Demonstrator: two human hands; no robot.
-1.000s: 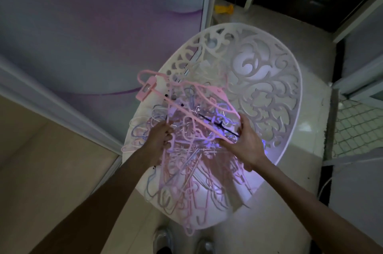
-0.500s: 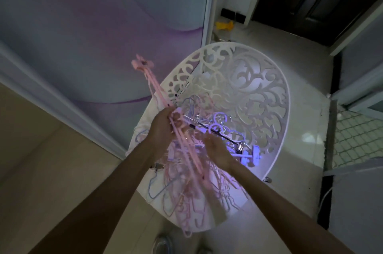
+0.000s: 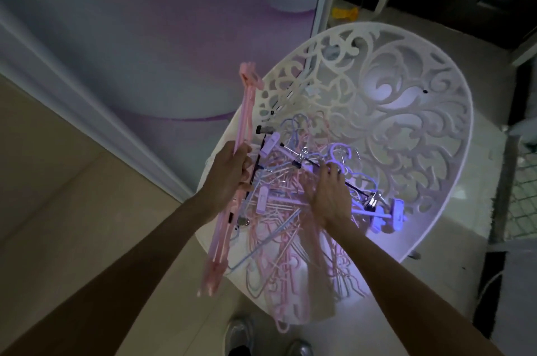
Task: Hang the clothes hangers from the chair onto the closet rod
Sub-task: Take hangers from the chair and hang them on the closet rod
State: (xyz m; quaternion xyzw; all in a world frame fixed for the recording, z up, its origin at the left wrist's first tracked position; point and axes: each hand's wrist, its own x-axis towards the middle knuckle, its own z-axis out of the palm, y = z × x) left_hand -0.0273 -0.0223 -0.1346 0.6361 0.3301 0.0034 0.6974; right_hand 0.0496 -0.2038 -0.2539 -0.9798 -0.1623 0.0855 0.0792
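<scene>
**Hangers gathered from chair**

A white chair (image 3: 406, 88) holds a tangled pile (image 3: 293, 210) of hangers. The left hand (image 3: 229, 169) grips a pink bundle (image 3: 232, 196) beside it; the right hand (image 3: 328, 196), fingers spread and relaxed, presses into the pile. Best lift one hook free of snags before adding it to the bundle

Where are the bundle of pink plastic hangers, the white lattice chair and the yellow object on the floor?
Bundle of pink plastic hangers (image 3: 244, 111): head view, upper bars.
White lattice chair (image 3: 412, 111): head view, backrest.
Yellow object (image 3: 344, 13): head view, its middle.
</scene>
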